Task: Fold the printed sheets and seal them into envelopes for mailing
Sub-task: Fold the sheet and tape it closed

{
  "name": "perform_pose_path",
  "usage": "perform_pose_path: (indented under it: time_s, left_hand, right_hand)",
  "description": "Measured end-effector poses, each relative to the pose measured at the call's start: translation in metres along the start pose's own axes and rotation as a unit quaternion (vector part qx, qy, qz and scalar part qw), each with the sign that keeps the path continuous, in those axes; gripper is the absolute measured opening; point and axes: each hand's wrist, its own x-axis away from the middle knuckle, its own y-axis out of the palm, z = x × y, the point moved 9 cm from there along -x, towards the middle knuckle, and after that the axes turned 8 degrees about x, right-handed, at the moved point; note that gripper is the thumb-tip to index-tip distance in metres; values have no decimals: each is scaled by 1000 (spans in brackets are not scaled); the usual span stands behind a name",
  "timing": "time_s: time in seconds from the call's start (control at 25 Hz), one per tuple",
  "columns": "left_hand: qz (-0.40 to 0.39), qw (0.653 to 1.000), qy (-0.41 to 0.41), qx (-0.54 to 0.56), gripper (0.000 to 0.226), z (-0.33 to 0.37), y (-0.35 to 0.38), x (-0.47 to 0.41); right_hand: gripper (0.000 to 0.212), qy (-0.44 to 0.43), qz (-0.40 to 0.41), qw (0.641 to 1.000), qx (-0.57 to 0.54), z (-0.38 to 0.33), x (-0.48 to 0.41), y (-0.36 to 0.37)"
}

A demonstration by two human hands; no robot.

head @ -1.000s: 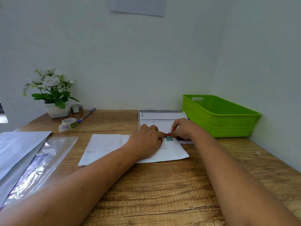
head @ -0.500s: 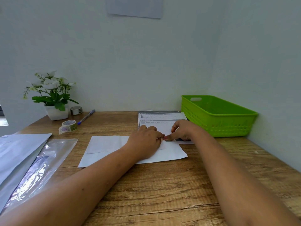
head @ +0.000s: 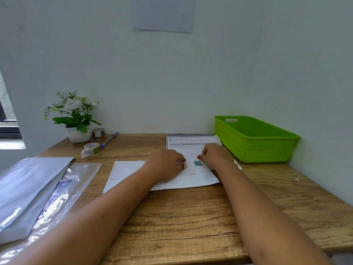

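The envelope (head: 131, 174) lies flat on the surface (head: 191, 217) in front of us, flap side up as far as we can judge, with a small teal sticker (head: 197, 163) sitting on it near the flap's edge. Our left grip (head: 166, 166) rests on the envelope with its fingers curled under, fingertips bearing down on the paper just beside the sticker and holding nothing. Our right grip (head: 214, 155) hovers just on the sticker's other side, fingers curled; whether it pinches anything we cannot tell.

We seem to be sealing. To do it well, we should keep the left grip's weight on the flap so it cannot lift, then rub the sticker from its middle outward so it bridges flap and body without wrinkles. The printed sheet (head: 189, 139) waits just behind, and the green basket (head: 256, 150) stands near to the right.
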Motion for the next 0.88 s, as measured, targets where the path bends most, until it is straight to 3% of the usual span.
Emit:
perform_pose_path:
  time_s: [0.2,0.4,0.6,0.72,0.8,0.88]
  left_hand:
    - [2,994,-108,19,54,-70,-25,18]
    - [-20,992,-125,-2,55,-69,-20,18]
    - [-34,985,-104,136,50,-67,-18,15]
    - [6,961,-110,254,47,-72,-32,18]
    - [61,934,-122,331,41,-79,-44,22]
    - [123,896,-145,401,39,-88,-52,24]
  right_hand:
    - [20,-8,48,989,-140,16,7,-14]
    - [21,-14,44,987,-151,16,14,-17]
    - [26,9,33,976,-216,22,10,-17]
    - [24,26,32,961,-273,23,8,-21]
    - [32,57,30,922,-381,22,14,-27]
    - [47,76,-37,853,-516,11,25,-23]
